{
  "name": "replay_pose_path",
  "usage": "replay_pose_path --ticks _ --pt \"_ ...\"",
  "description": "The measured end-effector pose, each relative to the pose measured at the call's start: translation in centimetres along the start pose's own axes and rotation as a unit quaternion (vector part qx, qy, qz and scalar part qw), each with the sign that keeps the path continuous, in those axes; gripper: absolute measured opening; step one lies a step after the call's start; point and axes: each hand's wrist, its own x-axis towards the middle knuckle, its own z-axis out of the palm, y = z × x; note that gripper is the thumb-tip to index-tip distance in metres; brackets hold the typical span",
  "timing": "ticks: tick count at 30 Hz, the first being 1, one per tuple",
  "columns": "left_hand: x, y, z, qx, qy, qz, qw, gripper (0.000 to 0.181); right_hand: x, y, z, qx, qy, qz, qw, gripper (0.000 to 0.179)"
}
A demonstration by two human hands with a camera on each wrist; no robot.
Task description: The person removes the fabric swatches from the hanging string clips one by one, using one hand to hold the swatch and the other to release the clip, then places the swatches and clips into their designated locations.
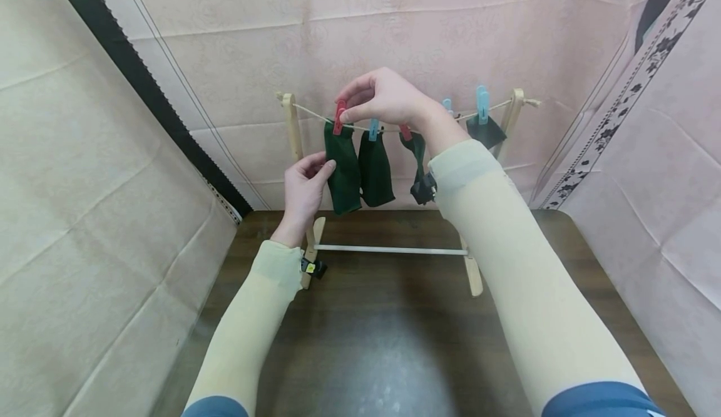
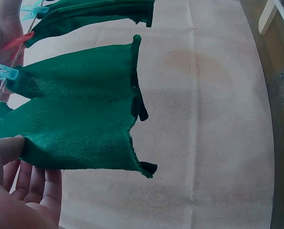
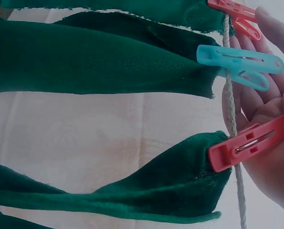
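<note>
A strip of dark green cloth (image 1: 342,176) hangs at the left end of a string line (image 1: 310,111), clipped by a red clothespin (image 1: 338,119). My right hand (image 1: 388,99) reaches over the string and pinches that clothespin between thumb and fingers. Lower down, my left hand (image 1: 306,188) grips the cloth's left edge; in the left wrist view the thumb lies on the front of the green fabric (image 2: 79,138) and the fingers are behind. Beside it hangs a second green cloth (image 1: 375,173) under a blue clothespin (image 1: 373,130).
Farther right, another red clothespin (image 3: 249,144) holds a twisted green cloth (image 1: 415,151), and a blue clothespin (image 1: 482,105) holds a dark piece (image 1: 487,133). The string spans two wooden posts (image 1: 293,128), with a white rod (image 1: 388,250) low between them, on a brown table (image 1: 383,342).
</note>
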Motion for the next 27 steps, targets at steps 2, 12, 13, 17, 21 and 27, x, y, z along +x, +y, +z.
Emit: replay_pose_path --ticks 2,12,13,17,21,27 --pt "-0.05 0.06 0.0 0.001 0.0 -0.001 1.0 0.028 0.05 0.04 0.06 0.001 0.0 -0.005 1.0 0.038" --pt "-0.13 0.13 -0.04 0.006 0.002 -0.02 0.9998 0.029 0.05 0.07 0.23 0.001 0.001 -0.021 0.9998 0.035" --pt "-0.14 0.13 -0.06 0.007 0.001 -0.019 0.9998 0.03 0.04 0.09 0.24 0.0 0.003 -0.021 0.9998 0.035" --pt "-0.17 0.09 -0.15 0.009 0.0 -0.012 0.9999 0.03 0.06 0.12 0.3 -0.005 0.009 -0.022 0.9997 0.033" --pt "-0.19 0.08 -0.24 0.009 0.001 -0.013 0.9999 0.029 0.12 0.11 0.37 -0.004 0.013 -0.025 0.9996 0.03" --pt "-0.3 0.11 -0.35 0.01 0.001 -0.013 0.9999 0.03 0.19 0.1 0.41 -0.006 0.016 -0.023 0.9996 0.027"
